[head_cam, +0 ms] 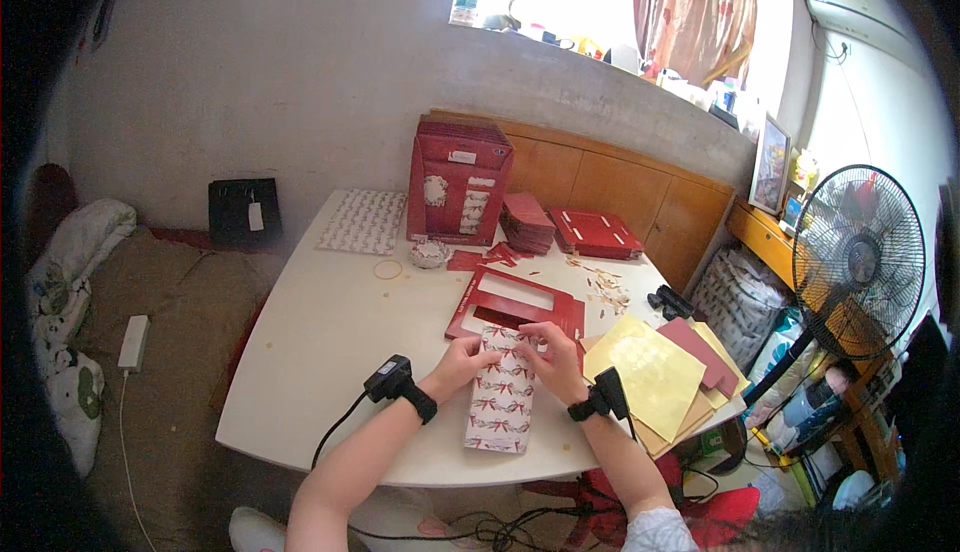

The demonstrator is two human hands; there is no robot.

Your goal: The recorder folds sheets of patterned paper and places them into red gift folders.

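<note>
A long white packet printed with red bows and green garlands (499,405) lies lengthwise between my hands, low over the white table. My left hand (456,369) grips its left edge near the top, thumb on the printed face. On the opposite side, my right hand (556,360) has thumb and fingers at the packet's upper right edge. Just beyond its far end is a flat red cardboard sleeve with cut-out windows (536,308). The fingers beneath the packet are hidden.
Red boxes (459,184) stand at the back, near stacked red cards (526,223) and flat red sleeves (598,233). A patterned sheet (362,222), tape roll (430,253) and paper scraps (607,289) lie about. Yellow sheets (645,372) sit at right, near a fan (859,259).
</note>
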